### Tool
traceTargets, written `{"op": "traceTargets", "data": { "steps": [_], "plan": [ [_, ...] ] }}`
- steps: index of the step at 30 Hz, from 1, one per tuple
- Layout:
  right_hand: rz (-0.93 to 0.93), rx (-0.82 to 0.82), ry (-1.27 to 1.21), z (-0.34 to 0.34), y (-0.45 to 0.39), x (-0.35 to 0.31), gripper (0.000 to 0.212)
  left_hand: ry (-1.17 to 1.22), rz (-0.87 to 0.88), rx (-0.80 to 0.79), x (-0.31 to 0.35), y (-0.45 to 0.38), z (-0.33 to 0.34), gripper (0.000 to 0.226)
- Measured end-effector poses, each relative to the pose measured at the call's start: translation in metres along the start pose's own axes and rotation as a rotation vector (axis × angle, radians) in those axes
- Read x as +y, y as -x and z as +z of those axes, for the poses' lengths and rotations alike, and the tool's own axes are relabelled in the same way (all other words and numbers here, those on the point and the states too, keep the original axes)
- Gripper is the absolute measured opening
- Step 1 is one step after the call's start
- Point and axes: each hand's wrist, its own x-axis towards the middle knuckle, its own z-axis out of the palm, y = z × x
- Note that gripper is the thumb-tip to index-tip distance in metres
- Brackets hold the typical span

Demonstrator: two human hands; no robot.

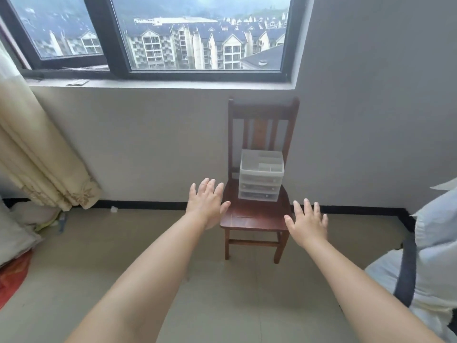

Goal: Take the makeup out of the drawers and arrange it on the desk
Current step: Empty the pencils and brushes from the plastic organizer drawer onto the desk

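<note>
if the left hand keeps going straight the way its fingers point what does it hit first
Probably the wooden chair: the left hand is open, fingers aimed up and forward toward the seat's left edge and the plastic drawer unit on it. Depth is unclear from one view, so it might pass just left of the chair toward the wall.

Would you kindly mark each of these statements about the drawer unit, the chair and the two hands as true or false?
1. The drawer unit stands on the chair seat. True.
2. The left hand holds a makeup item. False: it is open and holds nothing.
3. All three drawers are closed. True.
4. The right hand touches the drawer unit. False: it is apart from it, fingers spread.
5. The chair stands below the window. True.
</note>
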Motion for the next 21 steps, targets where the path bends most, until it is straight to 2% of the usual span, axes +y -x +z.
{"op": "traceTargets", "data": {
  "steps": [3, 8, 15, 21],
  "plan": [
    [-0.029, -0.018, -0.013, 0.009, -0.066, -0.016, 0.055, 0.027, 0.007, 0.029, -0.004, -0.079, 0.003, 0.057],
    [-0.011, -0.093, -0.030, 0.040, -0.179, -0.035, 0.055, 0.016, 0.066, -0.071, -0.011, -0.208, 0.044, 0.058],
    [0.159, -0.280, -0.119, 0.097, -0.315, -0.047, 0.052, -0.032, 0.215, -0.210, -0.028, -0.373, 0.097, 0.054],
    [0.299, -0.479, -0.391, 0.165, -0.376, -0.042, 0.046, -0.050, 0.408, -0.237, -0.012, -0.465, 0.153, 0.057]
  ]
}}
